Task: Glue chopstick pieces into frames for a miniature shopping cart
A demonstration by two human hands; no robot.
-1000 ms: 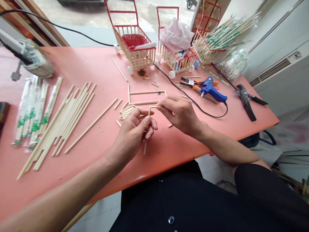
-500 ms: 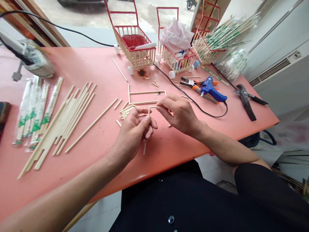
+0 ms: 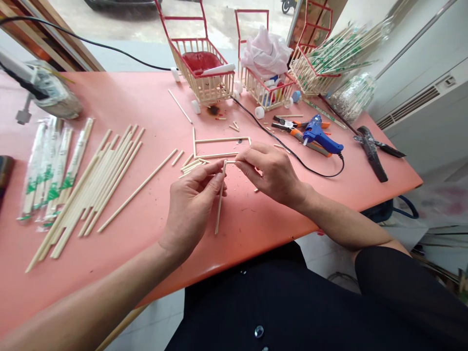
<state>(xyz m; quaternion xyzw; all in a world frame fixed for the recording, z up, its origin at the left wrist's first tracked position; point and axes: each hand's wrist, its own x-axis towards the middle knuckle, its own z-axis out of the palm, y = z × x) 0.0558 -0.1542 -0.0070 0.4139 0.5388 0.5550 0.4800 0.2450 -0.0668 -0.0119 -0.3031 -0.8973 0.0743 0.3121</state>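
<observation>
Between thumb and fingers, my left hand (image 3: 195, 204) pinches a long wooden stick (image 3: 219, 209) near its upper end; it slants down toward me. My right hand (image 3: 272, 170) pinches a short wooden stick (image 3: 230, 162) whose left end meets the top of the long one at a corner. Just beyond my hands, a rectangular frame of sticks (image 3: 221, 140) lies on the table. Several short cut sticks (image 3: 190, 165) lie beside my left hand, partly hidden by it. The fingertips of my right hand cover one end of the short stick.
Long chopsticks (image 3: 98, 185) and wrapped ones (image 3: 54, 170) lie left on the pink table (image 3: 146, 258). A blue glue gun (image 3: 321, 136) rests on pliers (image 3: 288, 124) at right, its cord (image 3: 292, 151) curving behind my right hand. Stick-built carts (image 3: 204, 87) stand at the back.
My left hand's fingers have straightened and shifted slightly left, now pinching the long stick near the corner, so more of it shows. My right hand has stayed almost still.
</observation>
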